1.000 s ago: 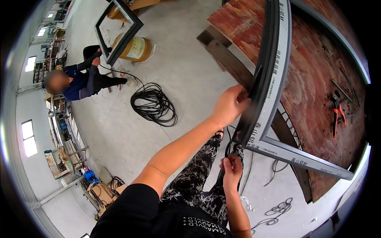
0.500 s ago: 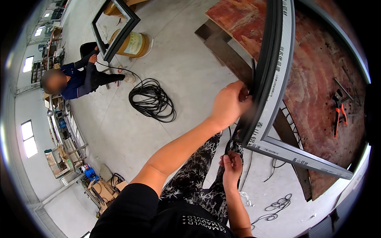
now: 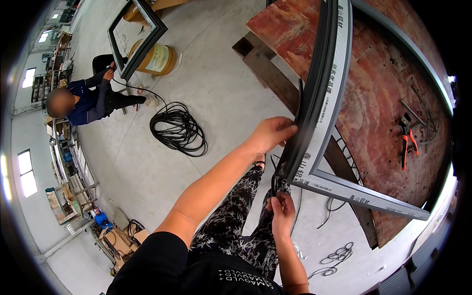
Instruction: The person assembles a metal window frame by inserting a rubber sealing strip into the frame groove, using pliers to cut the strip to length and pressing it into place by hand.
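Note:
A window frame [image 3: 332, 108], grey-white profile with a black outer side, lies on the table with its near corner sticking out. My left hand [image 3: 270, 136] is at the frame's black edge, thumb and fingers closed around a thin black rubber sealing strip [image 3: 300, 96] that stands slightly off that side. Part of those fingers is hidden behind the edge. Below the corner, my right hand [image 3: 282, 211] pinches a black length of the strip [image 3: 274, 186] close to my legs.
Orange-handled pliers [image 3: 407, 142] and thin rods lie on the reddish table [image 3: 381, 103]. A coil of black strip [image 3: 178, 130] rests on the floor. At left, a co-worker [image 3: 86, 103] handles another frame [image 3: 130, 42] propped on yellow buckets [image 3: 160, 60]. Shelving lines the wall.
My left hand has slid slightly down along the frame's edge, toward the near corner. My right hand keeps its pinch on the strip. The whole view has shifted a little.

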`<state>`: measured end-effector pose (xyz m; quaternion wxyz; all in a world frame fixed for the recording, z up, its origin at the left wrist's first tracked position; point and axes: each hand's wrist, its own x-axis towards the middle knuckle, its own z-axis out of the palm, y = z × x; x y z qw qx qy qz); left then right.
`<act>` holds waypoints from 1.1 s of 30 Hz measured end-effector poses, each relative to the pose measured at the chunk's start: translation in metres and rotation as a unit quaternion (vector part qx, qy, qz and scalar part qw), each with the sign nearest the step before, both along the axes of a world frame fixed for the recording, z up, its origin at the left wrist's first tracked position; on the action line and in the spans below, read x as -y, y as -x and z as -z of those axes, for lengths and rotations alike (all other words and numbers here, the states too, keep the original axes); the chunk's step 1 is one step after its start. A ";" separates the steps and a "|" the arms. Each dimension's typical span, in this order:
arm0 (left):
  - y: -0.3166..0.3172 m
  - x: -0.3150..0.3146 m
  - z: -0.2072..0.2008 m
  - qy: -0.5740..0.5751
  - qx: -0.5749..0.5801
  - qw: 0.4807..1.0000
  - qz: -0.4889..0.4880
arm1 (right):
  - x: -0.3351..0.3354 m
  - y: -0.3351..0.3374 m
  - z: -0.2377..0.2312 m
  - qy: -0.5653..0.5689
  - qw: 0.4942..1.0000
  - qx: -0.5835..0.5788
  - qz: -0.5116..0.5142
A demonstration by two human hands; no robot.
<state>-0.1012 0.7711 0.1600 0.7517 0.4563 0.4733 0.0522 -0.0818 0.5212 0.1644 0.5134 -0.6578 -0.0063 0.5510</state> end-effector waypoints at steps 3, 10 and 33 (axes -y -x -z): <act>0.001 0.008 0.006 -0.020 0.011 1.000 -0.003 | 0.002 -0.001 0.002 -0.010 1.000 0.011 0.007; 0.005 0.013 0.007 -0.029 0.001 1.000 -0.008 | 0.003 -0.001 0.006 -0.003 1.000 0.008 -0.006; 0.058 -0.043 -0.065 -0.568 -0.093 0.815 -0.071 | 0.002 -0.008 0.009 -0.017 0.999 0.038 -0.010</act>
